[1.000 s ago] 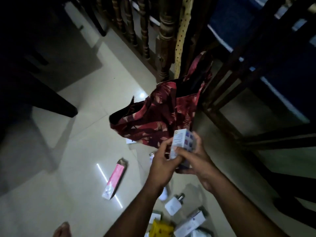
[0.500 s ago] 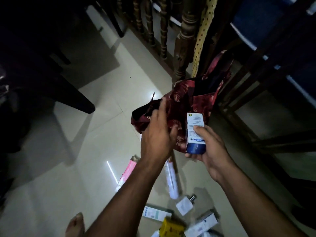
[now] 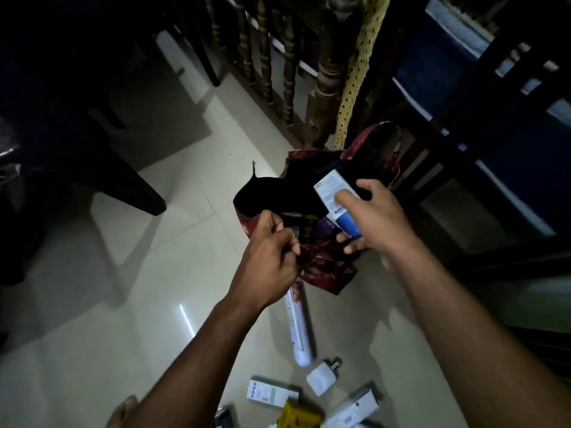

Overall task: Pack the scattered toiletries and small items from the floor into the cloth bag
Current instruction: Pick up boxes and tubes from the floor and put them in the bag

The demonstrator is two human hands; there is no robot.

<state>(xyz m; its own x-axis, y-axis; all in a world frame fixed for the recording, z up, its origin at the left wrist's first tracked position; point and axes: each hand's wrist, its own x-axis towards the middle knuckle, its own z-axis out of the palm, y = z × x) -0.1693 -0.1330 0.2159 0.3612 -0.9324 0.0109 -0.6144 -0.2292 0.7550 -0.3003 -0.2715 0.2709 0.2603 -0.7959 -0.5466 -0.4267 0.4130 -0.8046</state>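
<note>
Pinching the near rim of the red cloth bag [image 3: 324,273] wide, the left hand [image 3: 268,257] steadies it while the right hand [image 3: 374,220] grips a white-and-blue carton [image 3: 335,199], long axis tilted mouthward, directly over the opening.

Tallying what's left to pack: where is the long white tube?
Head view, lower centre: the long white tube lies on the floor between the forearms, below the cloth bag.

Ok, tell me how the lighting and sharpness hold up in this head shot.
Head view: dim overall, corners nearly black; a bright glare streak on the floor tiles; the bag mouth is pure shadow; the right hand and its box are slightly motion-blurred; wide-angle bending at the edges.
</note>
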